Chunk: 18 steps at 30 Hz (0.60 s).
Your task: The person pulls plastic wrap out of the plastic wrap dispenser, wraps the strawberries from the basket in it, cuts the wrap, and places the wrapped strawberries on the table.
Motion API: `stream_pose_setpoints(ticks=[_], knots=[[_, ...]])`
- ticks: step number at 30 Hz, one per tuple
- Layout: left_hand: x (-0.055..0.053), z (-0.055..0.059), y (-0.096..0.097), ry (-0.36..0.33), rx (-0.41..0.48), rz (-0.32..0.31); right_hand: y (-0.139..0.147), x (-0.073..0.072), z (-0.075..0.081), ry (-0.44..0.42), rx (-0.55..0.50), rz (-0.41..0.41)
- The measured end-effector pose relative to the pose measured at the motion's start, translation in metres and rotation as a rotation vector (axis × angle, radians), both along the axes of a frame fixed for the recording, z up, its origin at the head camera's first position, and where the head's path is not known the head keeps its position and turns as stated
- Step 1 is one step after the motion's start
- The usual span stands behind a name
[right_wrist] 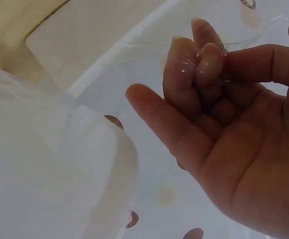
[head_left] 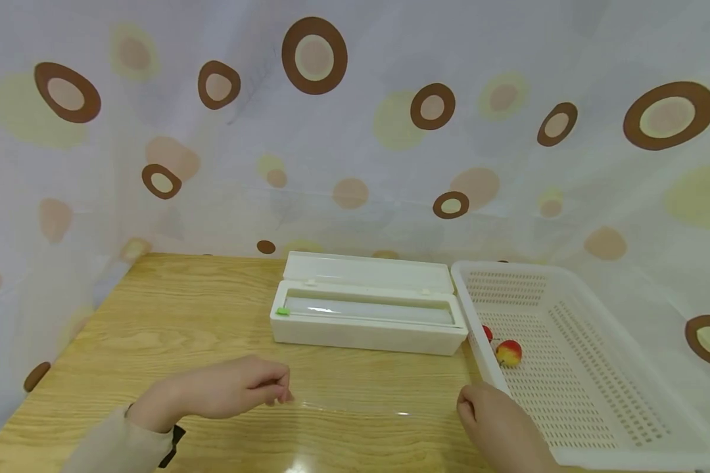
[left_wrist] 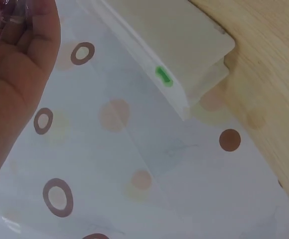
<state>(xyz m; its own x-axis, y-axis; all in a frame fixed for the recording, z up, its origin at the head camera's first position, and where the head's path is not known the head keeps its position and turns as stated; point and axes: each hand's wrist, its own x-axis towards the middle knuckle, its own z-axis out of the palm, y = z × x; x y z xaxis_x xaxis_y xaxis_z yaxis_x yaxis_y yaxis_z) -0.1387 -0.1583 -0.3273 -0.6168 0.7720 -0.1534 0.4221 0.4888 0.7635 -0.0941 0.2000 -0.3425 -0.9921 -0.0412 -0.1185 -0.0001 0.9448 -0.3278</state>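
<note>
A clear sheet of plastic wrap (head_left: 355,408) is stretched low over the table, its edge showing as a thin shiny line. My left hand (head_left: 236,387) pinches one end. At the other end my right hand (head_left: 503,420) pinches the film between thumb and fingers, beside the basket; in the right wrist view, film (right_wrist: 187,65) glints over the fingertips while the little finger sticks out. Beyond both hands lies a white plastic wrap dispenser (head_left: 367,336), its lid (head_left: 367,270) raised, with a roll of wrap (head_left: 367,310) inside and a green slide cutter (head_left: 283,311) at its left end.
A white perforated basket (head_left: 633,358) takes up the table's right side, close against the dispenser. Inside it are a red-and-yellow fruit (head_left: 509,353) and a smaller red one (head_left: 488,334), partly hidden by the wall. Behind the wooden table (head_left: 171,315) hangs a patterned curtain (head_left: 355,131).
</note>
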Motion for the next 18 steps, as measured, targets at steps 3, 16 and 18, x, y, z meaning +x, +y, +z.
stream_pose_setpoints(ticks=[3, 16, 18], knots=[[0.005, -0.007, -0.001, -0.004, 0.016, -0.001, 0.002, 0.004, -0.007, -0.009, 0.017, -0.003], [0.009, -0.045, 0.01, 0.152, -0.045, -0.039, 0.009, 0.006, -0.048, -0.028, 0.042, 0.041], [0.007, -0.05, 0.012, 0.191, -0.053, -0.055, 0.009, 0.003, -0.053, -0.076, 0.035, 0.054]])
